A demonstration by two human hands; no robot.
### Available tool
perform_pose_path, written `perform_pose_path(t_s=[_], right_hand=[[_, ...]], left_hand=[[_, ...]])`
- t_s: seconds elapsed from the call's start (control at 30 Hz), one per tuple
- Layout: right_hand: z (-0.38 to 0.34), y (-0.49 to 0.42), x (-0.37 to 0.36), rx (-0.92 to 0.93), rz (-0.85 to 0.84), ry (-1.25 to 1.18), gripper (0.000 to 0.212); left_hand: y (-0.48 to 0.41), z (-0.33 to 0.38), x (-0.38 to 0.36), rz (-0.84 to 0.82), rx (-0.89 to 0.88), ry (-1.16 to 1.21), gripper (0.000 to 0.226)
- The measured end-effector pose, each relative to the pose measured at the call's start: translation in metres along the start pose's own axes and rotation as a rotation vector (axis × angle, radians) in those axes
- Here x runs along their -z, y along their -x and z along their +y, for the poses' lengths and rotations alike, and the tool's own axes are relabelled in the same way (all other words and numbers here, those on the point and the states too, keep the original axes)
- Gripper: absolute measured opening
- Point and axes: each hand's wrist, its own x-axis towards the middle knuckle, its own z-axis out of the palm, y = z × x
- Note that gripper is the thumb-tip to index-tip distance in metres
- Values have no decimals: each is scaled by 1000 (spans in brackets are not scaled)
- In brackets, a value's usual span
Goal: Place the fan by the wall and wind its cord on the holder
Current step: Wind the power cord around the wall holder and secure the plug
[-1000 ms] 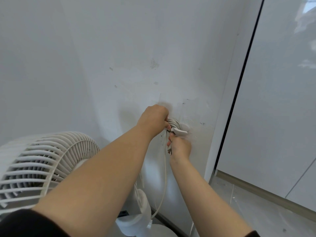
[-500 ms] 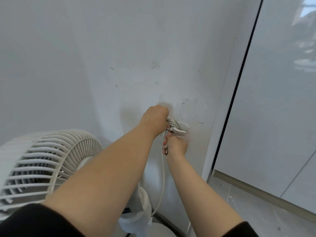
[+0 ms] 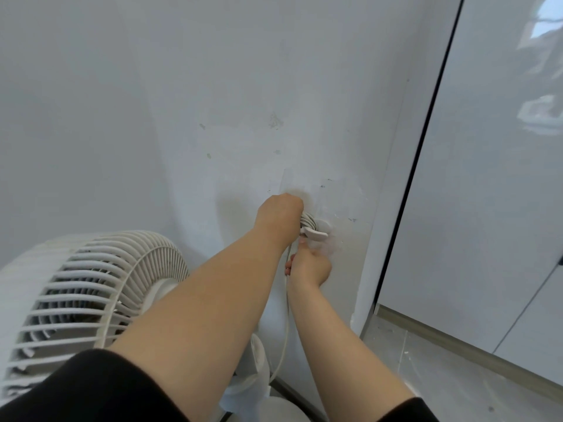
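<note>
Cord (image 3: 307, 220) coiled on the wall holder (image 3: 318, 233), between your hands; your left hand (image 3: 278, 213) fists over the coil; right hand (image 3: 310, 266) below grips the hanging strand; fan (image 3: 91, 296) stands beside the wall (image 3: 213, 102).

Fan (image 3: 91, 300) showing cream-white, grille a pattern of radiating slats with dark gaps between. Cord (image 3: 285, 324) looking pale off-white, holder (image 3: 316, 231) white too. Wall (image 3: 182, 102) showing white-grey with small grey scuffs and dark specks. Sleeves (image 3: 91, 388) showing black. Glossy white panel (image 3: 487, 178) carrying a thin black vertical line at its left edge. Floor (image 3: 441, 360) showing light grey, baseboard (image 3: 457, 345) beige.
</note>
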Motion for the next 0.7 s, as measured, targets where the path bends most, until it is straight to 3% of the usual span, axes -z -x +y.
perform_pose_path(t_s=[0.17, 0.3, 0.43, 0.6, 0.7], right_hand=[[-1, -2, 5, -245, -242, -97, 30], [-4, -2, 0, -322, -300, -96, 30], [-9, -8, -7, -283, -242, -115, 33], [-7, -8, -5, -109, -96, -87, 38], [-6, -5, 0, -73, -18, -159, 40]], left_hand=[[-1, 0, 1, 9, -25, -85, 17], [-1, -3, 1, 22, 21, -17, 8], [-3, -7, -4, 42, 117, 141, 4], [-5, -14, -7, 21, 215, 282, 27], [-6, -13, -6, 3, 221, 307, 26]])
